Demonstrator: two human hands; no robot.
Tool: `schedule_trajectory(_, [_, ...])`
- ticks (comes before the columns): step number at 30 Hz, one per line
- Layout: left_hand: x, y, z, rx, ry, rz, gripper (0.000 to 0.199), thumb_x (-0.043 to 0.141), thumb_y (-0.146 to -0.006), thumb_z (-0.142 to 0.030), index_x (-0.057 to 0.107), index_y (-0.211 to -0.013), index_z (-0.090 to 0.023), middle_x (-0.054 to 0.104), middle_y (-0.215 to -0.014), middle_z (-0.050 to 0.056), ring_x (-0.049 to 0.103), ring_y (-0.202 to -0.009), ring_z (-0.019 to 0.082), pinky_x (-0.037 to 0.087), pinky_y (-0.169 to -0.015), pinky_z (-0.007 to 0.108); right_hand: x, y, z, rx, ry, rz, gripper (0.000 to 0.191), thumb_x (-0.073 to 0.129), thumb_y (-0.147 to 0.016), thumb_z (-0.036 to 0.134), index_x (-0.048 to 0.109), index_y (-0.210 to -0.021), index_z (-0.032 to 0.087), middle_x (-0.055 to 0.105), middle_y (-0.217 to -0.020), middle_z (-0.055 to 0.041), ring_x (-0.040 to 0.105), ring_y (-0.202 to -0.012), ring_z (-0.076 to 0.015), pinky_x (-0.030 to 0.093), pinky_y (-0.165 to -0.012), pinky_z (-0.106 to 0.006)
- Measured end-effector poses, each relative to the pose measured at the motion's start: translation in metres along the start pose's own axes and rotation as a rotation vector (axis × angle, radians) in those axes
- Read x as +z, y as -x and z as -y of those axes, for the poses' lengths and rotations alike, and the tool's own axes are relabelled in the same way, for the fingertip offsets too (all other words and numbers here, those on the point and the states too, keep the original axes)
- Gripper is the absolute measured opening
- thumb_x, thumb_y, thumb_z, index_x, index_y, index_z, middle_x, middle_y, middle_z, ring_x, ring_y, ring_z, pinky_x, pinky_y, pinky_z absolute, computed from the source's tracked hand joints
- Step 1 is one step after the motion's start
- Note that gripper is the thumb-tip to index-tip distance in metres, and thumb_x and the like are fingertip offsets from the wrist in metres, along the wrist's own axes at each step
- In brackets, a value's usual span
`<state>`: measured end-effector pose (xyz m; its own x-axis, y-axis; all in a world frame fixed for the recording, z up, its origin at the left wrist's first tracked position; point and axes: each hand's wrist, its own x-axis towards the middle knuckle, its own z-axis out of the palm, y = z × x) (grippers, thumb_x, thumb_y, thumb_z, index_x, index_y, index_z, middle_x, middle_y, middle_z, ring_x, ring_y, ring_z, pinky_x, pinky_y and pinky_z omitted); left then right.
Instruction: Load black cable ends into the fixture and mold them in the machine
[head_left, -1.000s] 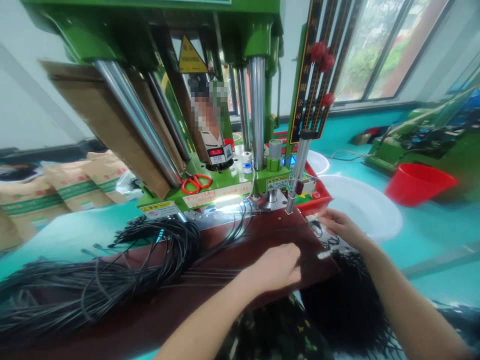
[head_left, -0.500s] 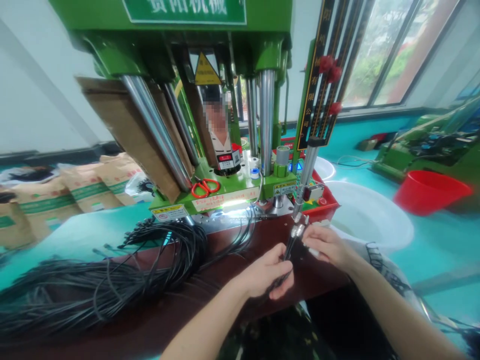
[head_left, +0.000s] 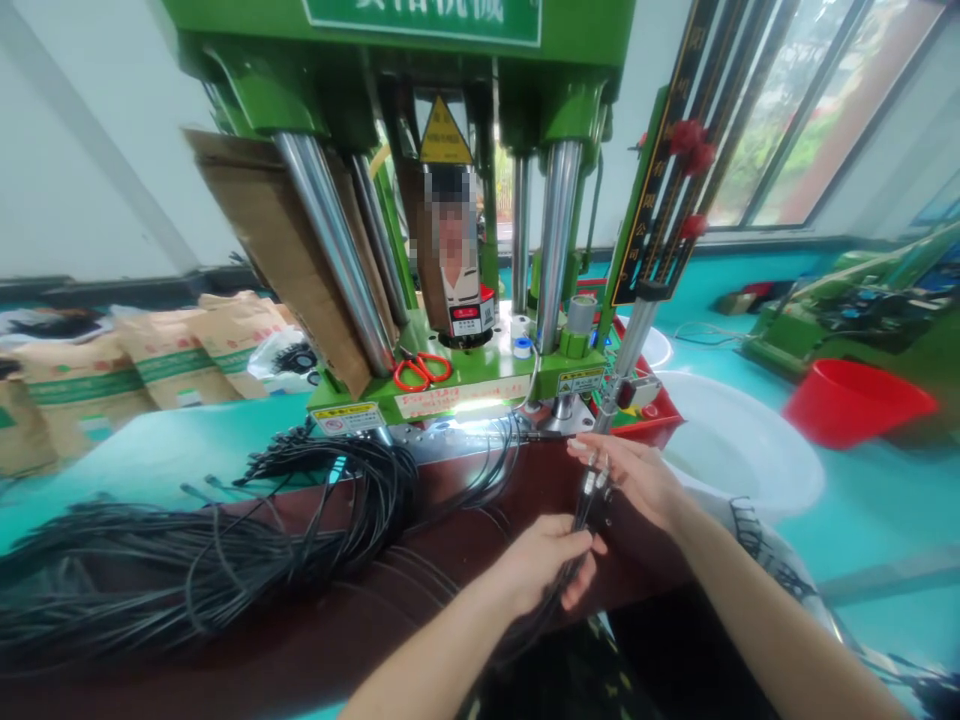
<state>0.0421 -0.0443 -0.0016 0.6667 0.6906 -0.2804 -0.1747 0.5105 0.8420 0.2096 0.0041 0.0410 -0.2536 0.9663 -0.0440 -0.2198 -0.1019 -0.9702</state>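
Note:
My left hand [head_left: 559,560] is closed round a bunch of black cables [head_left: 579,520] near the front edge of the dark red tabletop [head_left: 420,540]. The cables' silvery connector ends [head_left: 596,475] point up and away from me. Behind those ends is my right hand [head_left: 634,475], its fingers stretched out to the left and close to the connectors; whether they touch is unclear. More black cables [head_left: 495,470] run from the lit metal plate of the green machine [head_left: 360,400]. A large bundle of black cables [head_left: 217,560] lies across the left of the table.
Red-handled scissors [head_left: 422,371] lie on the machine's ledge. A red tray [head_left: 664,425] is right of it, beside a large white basin [head_left: 742,440]. Farther right stands a red bucket [head_left: 859,400]. Paper sacks [head_left: 161,350] line the left. A person [head_left: 454,255] shows behind the machine.
My right hand has moved up and its fingers have straightened from their bent pose at the connectors. My left hand still holds the cables. The view has shifted slightly.

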Motion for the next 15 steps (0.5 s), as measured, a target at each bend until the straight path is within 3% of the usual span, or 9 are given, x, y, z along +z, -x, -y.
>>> schedule_trajectory(7, [0.004, -0.027, -0.012, 0.026, 0.084, -0.066, 0.033, 0.057, -0.071, -0.041, 0.052, -0.084, -0.011, 0.055, -0.053, 0.001, 0.050, -0.037, 0.012, 0.040, -0.036, 0.023, 0.002, 0.007, -0.009, -0.153, 0.247, 0.006, 0.027, 0.047, -0.085, 0.034, 0.065, -0.101, 0.022, 0.057, -0.119, -0.0060, 0.046, -0.115, -0.0231, 0.030, -0.100, -0.041])
schedule_trajectory(11, [0.003, -0.032, -0.013, 0.003, 0.190, 0.054, 0.033, 0.059, -0.071, -0.040, 0.050, -0.084, -0.011, 0.062, -0.066, 0.009, 0.062, -0.055, 0.020, 0.049, -0.054, 0.033, 0.006, 0.008, -0.014, -0.248, 0.491, 0.057, 0.028, 0.044, -0.086, 0.034, 0.065, -0.100, 0.024, 0.057, -0.119, -0.0038, 0.044, -0.116, -0.0204, 0.027, -0.103, -0.038])
schedule_trajectory(13, [0.001, -0.031, -0.013, 0.019, 0.219, 0.068, 0.033, 0.059, -0.071, -0.040, 0.049, -0.083, -0.011, 0.061, -0.065, 0.007, 0.061, -0.053, 0.018, 0.048, -0.054, 0.032, 0.007, 0.006, -0.016, -0.221, 0.528, 0.065, 0.028, 0.043, -0.086, 0.035, 0.064, -0.102, 0.024, 0.057, -0.118, -0.0040, 0.049, -0.111, -0.0208, 0.035, -0.098, -0.038])
schedule_trajectory(15, [0.001, -0.030, -0.013, 0.048, 0.218, 0.050, 0.032, 0.058, -0.072, -0.040, 0.051, -0.084, -0.012, 0.056, -0.059, 0.002, 0.054, -0.045, 0.012, 0.044, -0.047, 0.027, 0.007, 0.003, -0.015, -0.123, 0.513, 0.077, 0.031, 0.043, -0.085, 0.037, 0.061, -0.106, 0.024, 0.058, -0.116, -0.0054, 0.058, -0.097, -0.0217, 0.047, -0.084, -0.038])
